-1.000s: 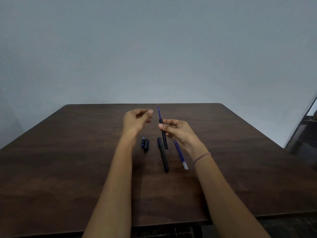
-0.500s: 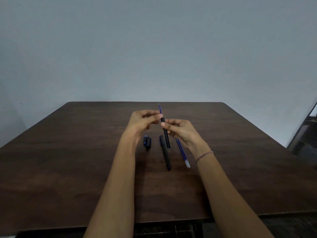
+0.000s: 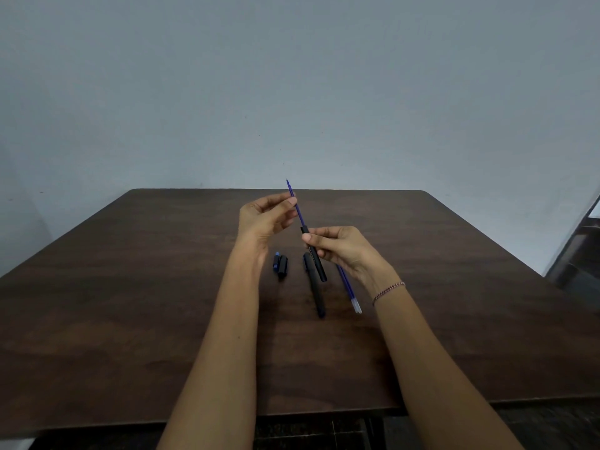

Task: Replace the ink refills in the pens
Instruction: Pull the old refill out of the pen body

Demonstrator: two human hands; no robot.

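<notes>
Pen barrel (image 3: pixel 316 259) is gripped by right hand (image 3: pixel 341 248), blue refill (image 3: pixel 300 214) pinched by left hand (image 3: pixel 264 219), half-seated. Second pen (image 3: pixel 316 293), spare refill (image 3: pixel 350 292), caps (image 3: pixel 281 264) are left on counter (image 3: pixel 130 303); most work judged outstanding.

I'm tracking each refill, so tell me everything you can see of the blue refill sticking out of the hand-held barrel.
The blue refill is a thin, straight, plastic-looking rod with a fine pointed tip at its upper end. It tilts up and away, leaning slightly left. Its lower end sits inside the black barrel, gripped by the right hand; how deep it goes is hidden. The left hand pinches it below the tip. It is held above the wooden table.
</notes>
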